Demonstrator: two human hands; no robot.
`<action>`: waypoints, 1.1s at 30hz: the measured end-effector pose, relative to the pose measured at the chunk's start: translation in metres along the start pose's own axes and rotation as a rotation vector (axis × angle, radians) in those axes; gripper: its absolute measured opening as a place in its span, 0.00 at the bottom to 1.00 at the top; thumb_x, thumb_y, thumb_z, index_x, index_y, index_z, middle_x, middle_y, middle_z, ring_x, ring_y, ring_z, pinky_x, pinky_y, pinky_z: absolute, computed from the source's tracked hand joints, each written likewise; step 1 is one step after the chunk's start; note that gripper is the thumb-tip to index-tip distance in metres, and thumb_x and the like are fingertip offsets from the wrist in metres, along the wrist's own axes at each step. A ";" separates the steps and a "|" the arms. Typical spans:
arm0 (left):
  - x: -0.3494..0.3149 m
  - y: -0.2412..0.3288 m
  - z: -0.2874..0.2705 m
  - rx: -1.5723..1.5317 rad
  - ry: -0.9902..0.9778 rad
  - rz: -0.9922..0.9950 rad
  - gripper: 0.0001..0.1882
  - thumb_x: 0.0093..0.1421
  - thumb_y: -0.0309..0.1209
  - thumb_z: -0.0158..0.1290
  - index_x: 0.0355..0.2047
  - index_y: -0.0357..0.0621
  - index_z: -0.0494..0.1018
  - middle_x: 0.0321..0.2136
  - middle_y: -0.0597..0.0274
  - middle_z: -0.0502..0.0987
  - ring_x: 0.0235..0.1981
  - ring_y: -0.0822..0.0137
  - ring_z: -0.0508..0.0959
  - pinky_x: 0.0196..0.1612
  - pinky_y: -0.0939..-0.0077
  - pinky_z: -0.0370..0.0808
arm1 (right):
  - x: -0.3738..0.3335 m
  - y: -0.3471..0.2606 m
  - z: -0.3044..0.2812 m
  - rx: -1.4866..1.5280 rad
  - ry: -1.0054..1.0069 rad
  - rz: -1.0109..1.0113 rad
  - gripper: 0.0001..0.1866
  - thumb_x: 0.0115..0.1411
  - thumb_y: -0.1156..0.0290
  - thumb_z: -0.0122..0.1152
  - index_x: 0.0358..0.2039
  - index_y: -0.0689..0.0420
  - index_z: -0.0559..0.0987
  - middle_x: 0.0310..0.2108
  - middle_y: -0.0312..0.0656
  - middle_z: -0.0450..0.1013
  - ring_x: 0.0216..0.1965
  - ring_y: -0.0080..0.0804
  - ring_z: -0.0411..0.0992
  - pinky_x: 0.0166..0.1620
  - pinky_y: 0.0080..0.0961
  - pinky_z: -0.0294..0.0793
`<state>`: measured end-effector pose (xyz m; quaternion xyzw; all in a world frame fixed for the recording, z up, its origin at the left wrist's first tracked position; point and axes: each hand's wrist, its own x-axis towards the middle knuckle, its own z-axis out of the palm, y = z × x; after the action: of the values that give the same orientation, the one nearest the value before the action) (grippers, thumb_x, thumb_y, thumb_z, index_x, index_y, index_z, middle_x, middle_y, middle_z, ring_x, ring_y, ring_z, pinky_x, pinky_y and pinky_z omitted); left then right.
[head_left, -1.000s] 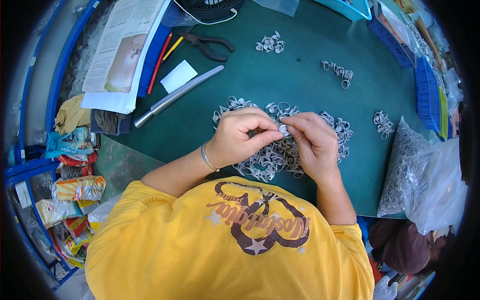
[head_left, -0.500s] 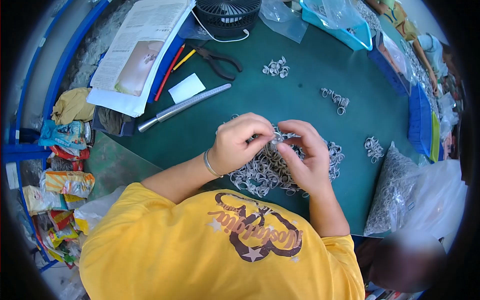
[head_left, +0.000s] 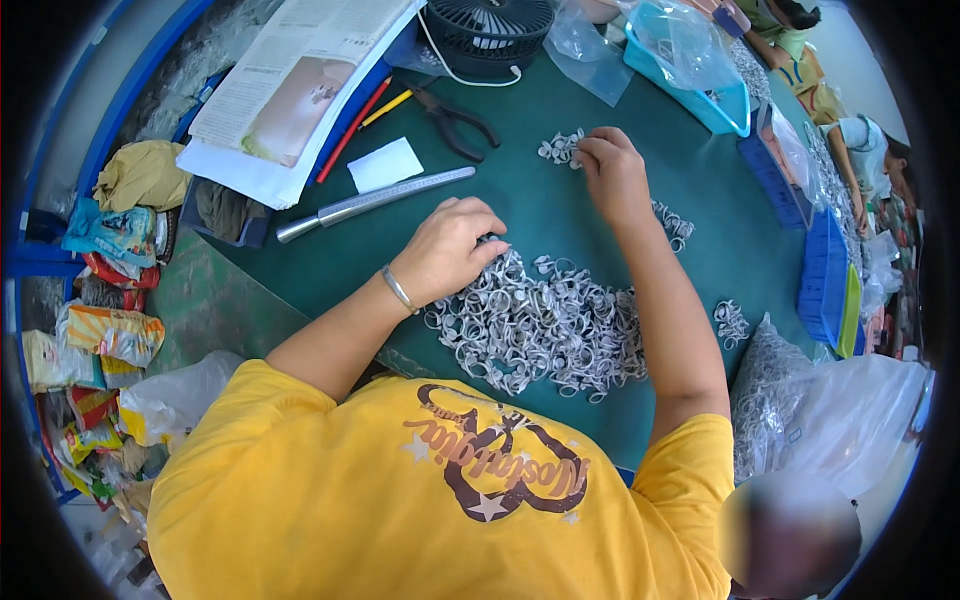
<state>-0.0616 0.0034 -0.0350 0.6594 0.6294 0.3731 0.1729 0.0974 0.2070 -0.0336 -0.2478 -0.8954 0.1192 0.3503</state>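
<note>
A broad heap of grey metal rings [head_left: 545, 330] lies on the green tabletop before me. My left hand [head_left: 450, 250], with a silver bangle on its wrist, is at the heap's upper left edge. Its fingers are curled together, and whatever they grip is hidden. Farther off, my right hand [head_left: 613, 178] reaches over a small cluster of rings [head_left: 556, 149]. Thumb and fingers are pinched there on a ring, mostly covered by the fingertips. Two more small groups of rings, one beside my right forearm [head_left: 677, 228] and one farther right [head_left: 731, 323], rest on the table.
A tapered metal ring stick [head_left: 375, 205], white paper slip [head_left: 385, 165], pliers [head_left: 455, 122] and two pencils lie at upper left. Papers [head_left: 290, 100] and a black fan [head_left: 487, 30] stand behind. Blue bins [head_left: 826, 270] and a bag of rings [head_left: 768, 395] line the right. Other people sit beyond.
My hands were together over the heap, holding a ring. The right has moved away to the far small cluster; the left has dropped slightly left to the heap's edge.
</note>
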 end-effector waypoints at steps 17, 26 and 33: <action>0.001 0.027 -0.002 -0.232 0.164 0.118 0.11 0.49 0.28 0.65 0.30 0.37 0.77 0.30 0.58 0.75 0.31 0.63 0.75 0.35 0.74 0.72 | -0.060 -0.106 -0.065 0.237 -0.232 -0.015 0.07 0.49 0.77 0.67 0.31 0.59 0.79 0.30 0.44 0.75 0.28 0.43 0.73 0.31 0.32 0.74; -0.005 0.045 0.003 -0.422 0.111 0.188 0.06 0.50 0.18 0.61 0.30 0.36 0.78 0.29 0.57 0.79 0.26 0.67 0.79 0.29 0.79 0.75 | -0.101 -0.129 -0.062 0.745 0.074 0.564 0.10 0.51 0.83 0.66 0.35 0.64 0.78 0.32 0.43 0.78 0.32 0.28 0.76 0.37 0.20 0.76; -0.003 0.047 0.007 -0.370 0.128 0.341 0.08 0.48 0.18 0.62 0.30 0.38 0.79 0.30 0.56 0.79 0.28 0.62 0.80 0.30 0.77 0.76 | -0.107 -0.124 -0.065 0.579 0.035 0.361 0.07 0.49 0.83 0.67 0.30 0.63 0.81 0.29 0.44 0.77 0.30 0.32 0.76 0.34 0.22 0.75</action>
<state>-0.0230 -0.0051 -0.0076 0.6880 0.4399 0.5467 0.1851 0.1651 0.0479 0.0011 -0.2944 -0.7599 0.4245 0.3945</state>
